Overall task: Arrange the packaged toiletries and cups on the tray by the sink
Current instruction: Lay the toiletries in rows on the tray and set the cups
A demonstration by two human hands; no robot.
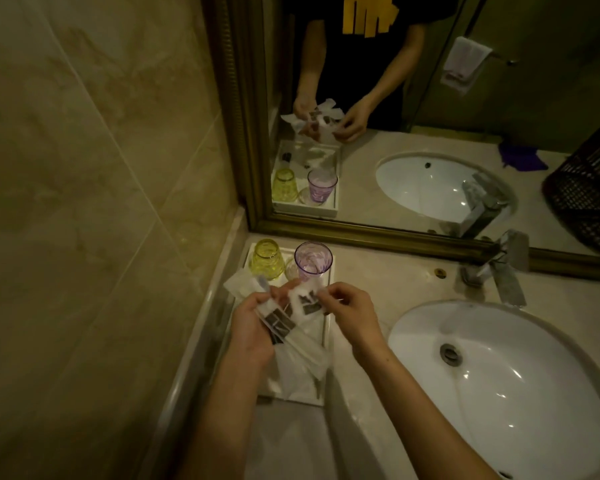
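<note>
Tray [327, 332] holds yellow cup [266, 260], purple cup [312, 260], white packets [300, 372].

Dim, warm yellow-green cast throughout. Small bright glints on sink basin [499, 375] at 4 o'clock. Wall tiles [84, 202] at 9 o'clock murky, low contrast. Wide-angle bending toward edges; mirror frame [246, 133] leans. Packets in hands soft, motion-blurred; corners darkened.

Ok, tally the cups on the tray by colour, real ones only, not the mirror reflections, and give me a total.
Yellow cup, upside down: 1
Purple cup, upright: 1
Total on the tray: 2
</note>
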